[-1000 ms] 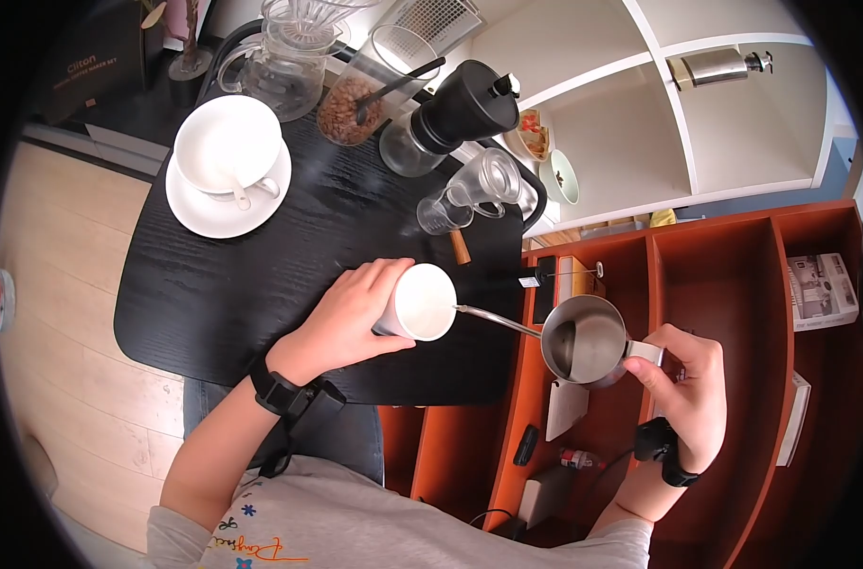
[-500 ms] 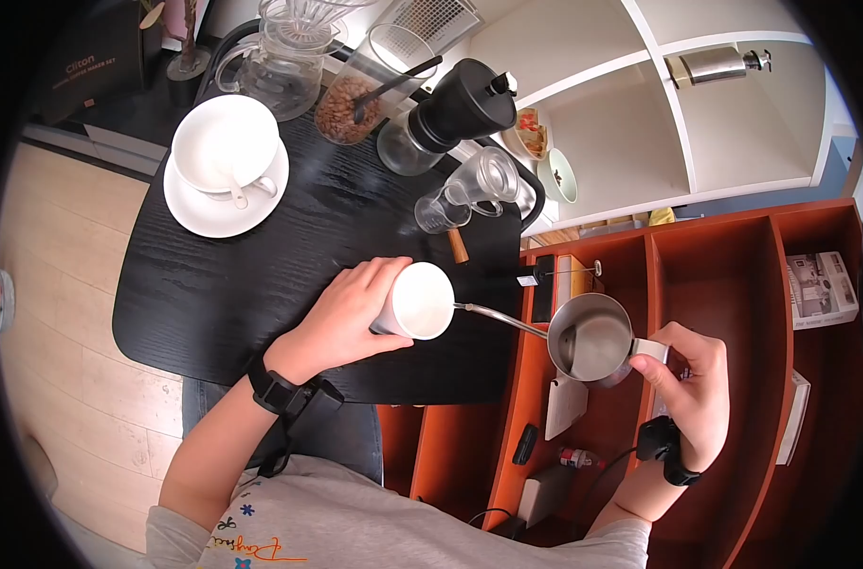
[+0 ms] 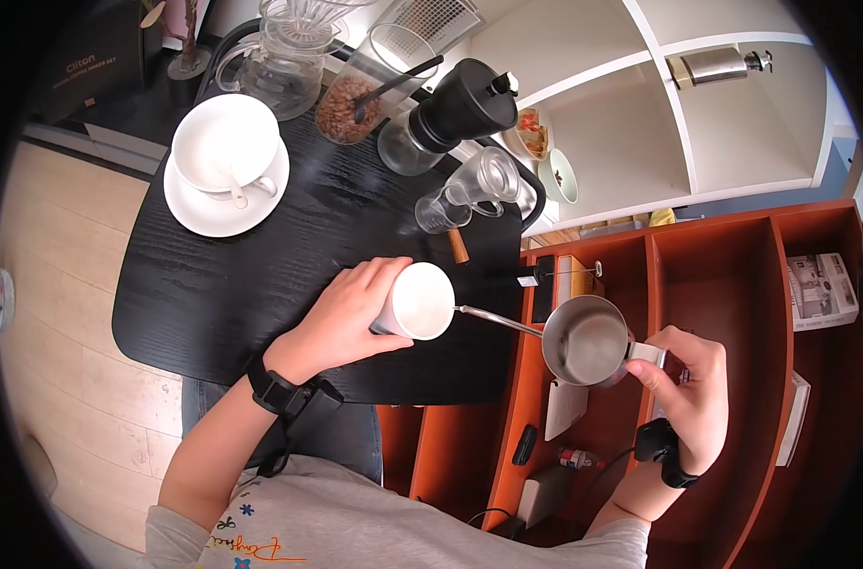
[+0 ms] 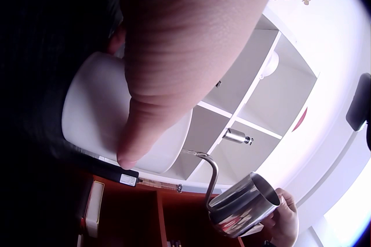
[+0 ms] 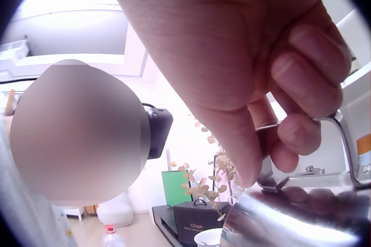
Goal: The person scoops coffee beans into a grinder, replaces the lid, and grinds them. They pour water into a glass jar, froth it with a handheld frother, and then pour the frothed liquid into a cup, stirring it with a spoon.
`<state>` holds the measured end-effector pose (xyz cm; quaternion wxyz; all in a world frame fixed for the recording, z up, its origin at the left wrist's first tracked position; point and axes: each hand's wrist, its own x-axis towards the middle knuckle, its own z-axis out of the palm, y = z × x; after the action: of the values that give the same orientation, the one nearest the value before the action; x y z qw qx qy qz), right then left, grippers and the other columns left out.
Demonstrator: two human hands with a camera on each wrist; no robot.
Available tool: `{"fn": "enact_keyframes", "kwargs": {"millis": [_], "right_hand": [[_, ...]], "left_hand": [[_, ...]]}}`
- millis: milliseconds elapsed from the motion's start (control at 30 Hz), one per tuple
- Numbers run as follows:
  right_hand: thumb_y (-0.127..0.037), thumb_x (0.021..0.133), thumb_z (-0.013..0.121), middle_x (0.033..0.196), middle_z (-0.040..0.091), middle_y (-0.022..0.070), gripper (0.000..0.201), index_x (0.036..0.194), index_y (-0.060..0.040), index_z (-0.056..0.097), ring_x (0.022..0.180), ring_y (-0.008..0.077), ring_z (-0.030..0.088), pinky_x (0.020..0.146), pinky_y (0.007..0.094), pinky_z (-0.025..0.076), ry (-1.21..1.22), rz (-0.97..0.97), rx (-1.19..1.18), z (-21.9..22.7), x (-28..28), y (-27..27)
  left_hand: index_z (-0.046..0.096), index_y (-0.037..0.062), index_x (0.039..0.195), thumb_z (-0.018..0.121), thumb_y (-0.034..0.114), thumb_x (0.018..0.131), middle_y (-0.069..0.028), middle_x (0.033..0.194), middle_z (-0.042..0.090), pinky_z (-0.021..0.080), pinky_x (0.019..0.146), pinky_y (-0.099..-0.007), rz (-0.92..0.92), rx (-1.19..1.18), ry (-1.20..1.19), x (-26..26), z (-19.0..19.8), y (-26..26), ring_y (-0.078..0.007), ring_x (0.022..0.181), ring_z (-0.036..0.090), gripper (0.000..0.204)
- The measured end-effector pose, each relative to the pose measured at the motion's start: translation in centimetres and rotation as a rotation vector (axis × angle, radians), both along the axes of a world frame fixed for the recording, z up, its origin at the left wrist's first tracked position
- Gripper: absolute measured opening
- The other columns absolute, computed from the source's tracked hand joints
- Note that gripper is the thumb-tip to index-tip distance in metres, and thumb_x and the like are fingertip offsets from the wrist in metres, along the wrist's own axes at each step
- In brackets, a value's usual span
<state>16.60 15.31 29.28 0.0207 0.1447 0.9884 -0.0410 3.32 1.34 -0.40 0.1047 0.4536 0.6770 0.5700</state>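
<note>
My left hand (image 3: 341,318) grips a plain white cup (image 3: 425,302), fingers on the far side and thumb on the near side, its mouth facing up toward the head camera. The handle of a steel gooseneck kettle (image 3: 588,341) is held in my right hand (image 3: 689,384), thumb pressed on top of it. The kettle's thin spout (image 3: 498,321) points at the cup, its tip right at the rim. In the left wrist view a thin clear stream (image 4: 189,152) runs from the tip toward the cup's mouth.
On the black table (image 3: 213,303) stand a white cup on a saucer (image 3: 213,223), a glass pot (image 3: 275,85), a container of beans (image 3: 351,112), a black grinder (image 3: 460,104) and a small wooden-handled glass vessel (image 3: 450,204). Red-brown shelves (image 3: 706,256) lie below the kettle.
The kettle shifts slightly right, then back left. The dark patch seen inside it earlier no longer shows. The left hand and the cup stay nearly still.
</note>
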Motion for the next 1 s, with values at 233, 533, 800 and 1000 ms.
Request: {"fn": "enact_keyframes", "kwargs": {"millis": [233,533,800,1000], "right_hand": [[-0.010,0.071,0.076,0.058,0.054,0.0063,0.019,0.075,0.0020,0.062,0.049,0.0116,0.048,0.045,0.0233,0.036,-0.007,0.022,0.035,-0.05,0.07,0.15],[-0.010,0.071,0.076,0.058,0.054,0.0067,0.020,0.076,0.0019,0.062,0.050,0.0124,0.048,0.045,0.0245,0.036,0.008,0.035,0.005,-0.16,0.12,0.22],[-0.010,0.069,0.078,0.060,0.053,0.0064,0.022,0.077,0.0025,0.062,0.044,0.0101,0.044,0.041,0.0228,0.032,-0.034,0.043,0.063,-0.08,0.07,-0.73],[-0.011,0.068,0.078,0.059,0.051,0.0059,0.022,0.078,0.0017,0.063,0.044,0.0114,0.044,0.041,0.0250,0.033,-0.049,0.092,0.073,-0.47,0.03,-0.35]], "left_hand": [[0.036,0.0012,0.131,0.078,0.025,0.065,-0.0178,0.121,0.047,0.038,0.094,-0.0419,-0.013,-0.020,-0.014,-0.04,0.12,-0.02,-0.0355,0.110,0.048,0.081],[0.036,0.0014,0.131,0.078,0.025,0.066,-0.0184,0.123,0.046,0.038,0.095,-0.0425,-0.015,-0.014,-0.008,-0.02,0.06,-0.06,-0.0363,0.111,0.048,0.082],[0.036,0.0011,0.131,0.078,0.025,0.066,-0.0185,0.122,0.047,0.039,0.095,-0.0424,-0.009,-0.008,-0.004,-0.02,0.08,-0.05,-0.0362,0.111,0.049,0.081],[0.036,0.0010,0.131,0.078,0.025,0.066,-0.0186,0.122,0.047,0.039,0.094,-0.0424,-0.008,-0.004,-0.001,-0.06,0.02,-0.07,-0.0362,0.111,0.048,0.081]]}}
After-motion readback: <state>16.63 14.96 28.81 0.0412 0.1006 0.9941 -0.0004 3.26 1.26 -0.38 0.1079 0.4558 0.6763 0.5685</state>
